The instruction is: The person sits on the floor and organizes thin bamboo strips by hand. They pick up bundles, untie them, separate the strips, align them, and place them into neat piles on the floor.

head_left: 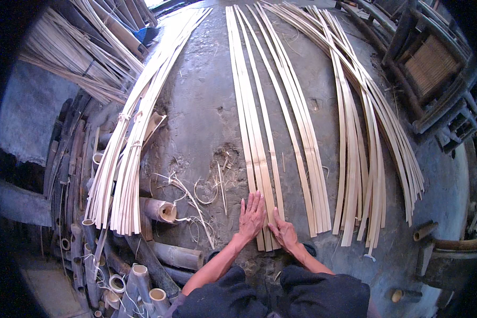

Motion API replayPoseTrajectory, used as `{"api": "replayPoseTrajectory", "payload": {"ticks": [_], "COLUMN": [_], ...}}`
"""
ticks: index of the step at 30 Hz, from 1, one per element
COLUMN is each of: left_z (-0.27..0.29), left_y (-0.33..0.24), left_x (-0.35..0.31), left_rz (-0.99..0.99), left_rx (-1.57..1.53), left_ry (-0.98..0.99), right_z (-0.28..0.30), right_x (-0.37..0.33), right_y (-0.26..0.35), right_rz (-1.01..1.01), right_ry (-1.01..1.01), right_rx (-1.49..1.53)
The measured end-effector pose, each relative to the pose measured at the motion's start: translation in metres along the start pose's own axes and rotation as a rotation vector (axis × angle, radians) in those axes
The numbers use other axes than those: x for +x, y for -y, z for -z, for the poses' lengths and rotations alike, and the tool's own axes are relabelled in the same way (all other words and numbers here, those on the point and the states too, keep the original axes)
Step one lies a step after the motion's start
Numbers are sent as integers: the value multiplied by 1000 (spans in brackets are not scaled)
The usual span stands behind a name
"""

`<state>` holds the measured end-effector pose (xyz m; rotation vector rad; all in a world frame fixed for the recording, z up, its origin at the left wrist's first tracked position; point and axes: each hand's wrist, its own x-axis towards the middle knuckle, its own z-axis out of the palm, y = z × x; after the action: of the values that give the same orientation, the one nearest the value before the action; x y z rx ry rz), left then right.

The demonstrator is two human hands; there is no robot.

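Observation:
Long pale bamboo strips (252, 132) lie lengthwise on the floor in front of me, their near ends between my feet. My left hand (252, 217) rests flat across the near part of the left strips, fingers stretched forward. Just to its right, my right hand (285, 232) lies low on the near end of a narrower strip (273, 175), thumb and forefinger apart. Its other fingers are partly hidden under the hand. A little farther right, another group of strips (307, 169) lies side by side, untouched by either hand.
Tied bundles of strips (126, 185) lie at the left, beside bamboo tubes (161, 210) and cut poles (175, 254). More loose strips (373, 159) cross at the right. Shavings (191, 196) litter the floor (196, 116). A bamboo chair (429, 66) stands at the far right.

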<state>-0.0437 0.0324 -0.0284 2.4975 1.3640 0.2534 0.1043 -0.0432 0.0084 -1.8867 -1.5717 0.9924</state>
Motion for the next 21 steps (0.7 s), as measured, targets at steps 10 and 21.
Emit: {"api": "replayPoseTrajectory", "payload": {"ticks": [10, 21], "left_z": [6, 6], "left_y": [-6, -16], "left_x": [0, -2], "left_rz": [-40, -39], "left_rx": [4, 58], "left_ry": [-7, 36], "right_z": [3, 19], "right_x": [4, 8], "right_y": [-4, -11], "right_rz": [-70, 53], "right_ry": [139, -174], "right_rx": [-317, -445]}}
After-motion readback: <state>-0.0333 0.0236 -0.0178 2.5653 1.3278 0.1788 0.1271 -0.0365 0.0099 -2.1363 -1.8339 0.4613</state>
